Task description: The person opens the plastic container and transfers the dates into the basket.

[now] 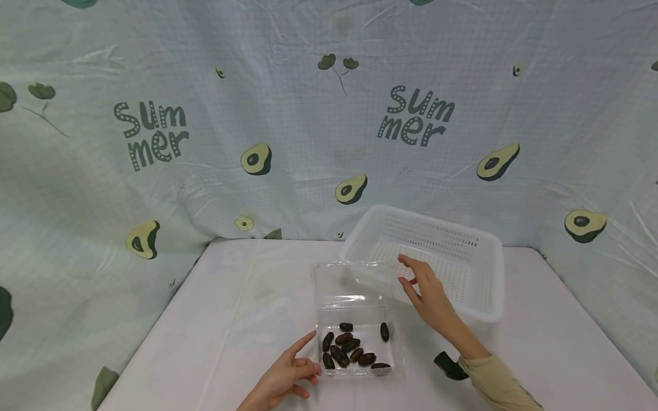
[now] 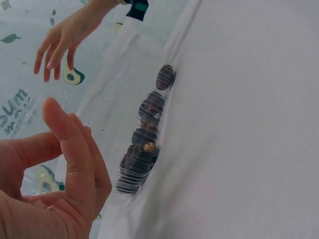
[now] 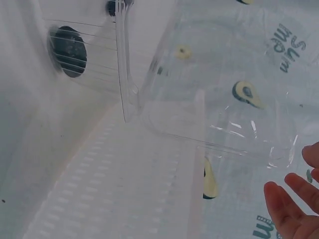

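Observation:
A clear plastic clamshell box [image 1: 354,374] stands on the table with its lid [image 1: 334,282] tilted back on the hinge. Inside the box lie several dark brown dates [image 1: 339,356], most of them toward the left and front. My left hand [image 1: 285,374] is at the box's left side, index finger stretched to the wall and thumb close to the front corner. Just off the lid's right corner, my right hand [image 1: 429,294] has its fingers bent loosely; the right wrist view shows a gap between these fingertips [image 3: 274,191] and the lid corner.
Behind the box and to the right stands a white slotted plastic basket [image 1: 490,274], partly overlapped by the lid and my right hand. A black strap-like piece [image 1: 450,365] shows beside the right sleeve. Printed sheeting [image 1: 288,114] hangs behind and at both sides of the white-covered table [image 1: 247,308].

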The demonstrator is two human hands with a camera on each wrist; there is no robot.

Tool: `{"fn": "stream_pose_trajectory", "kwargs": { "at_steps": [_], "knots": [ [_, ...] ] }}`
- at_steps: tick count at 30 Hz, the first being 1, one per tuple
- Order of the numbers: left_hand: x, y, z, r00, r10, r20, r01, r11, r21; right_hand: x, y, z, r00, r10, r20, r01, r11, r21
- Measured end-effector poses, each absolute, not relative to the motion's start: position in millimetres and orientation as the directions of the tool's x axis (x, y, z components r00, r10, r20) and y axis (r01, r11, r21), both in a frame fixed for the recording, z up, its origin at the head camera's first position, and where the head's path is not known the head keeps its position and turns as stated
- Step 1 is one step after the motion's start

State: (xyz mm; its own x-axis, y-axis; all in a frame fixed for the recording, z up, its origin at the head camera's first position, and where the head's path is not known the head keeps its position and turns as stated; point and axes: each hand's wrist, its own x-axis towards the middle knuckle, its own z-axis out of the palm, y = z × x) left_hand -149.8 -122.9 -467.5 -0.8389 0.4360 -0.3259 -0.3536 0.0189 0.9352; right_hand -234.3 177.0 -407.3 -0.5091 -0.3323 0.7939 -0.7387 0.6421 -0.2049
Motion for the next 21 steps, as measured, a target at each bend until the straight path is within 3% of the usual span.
{"fn": "stream_pose_trajectory", "kwargs": {
  "at_steps": [3, 10, 21],
  "knots": [
    [-150.0, -122.7, -468.1, -0.838, 0.432, -0.333, -0.355, 0.031, 0.934, -228.3, 180.9, -406.6, -0.484, -0.352, 0.801, -0.756, 0.629, -0.18],
    [-150.8, -122.0, -467.0, -0.851, 0.418, -0.318, -0.322, 0.063, 0.945, -215.1, 188.2, -410.1, -0.359, -0.417, 0.835, -0.796, 0.604, -0.04],
    [-149.2, -119.9, -464.9, -0.886, 0.39, -0.251, -0.233, 0.093, 0.968, -199.5, 183.9, -430.7, -0.31, -0.596, 0.741, -0.841, 0.536, 0.079]
  ]
}}
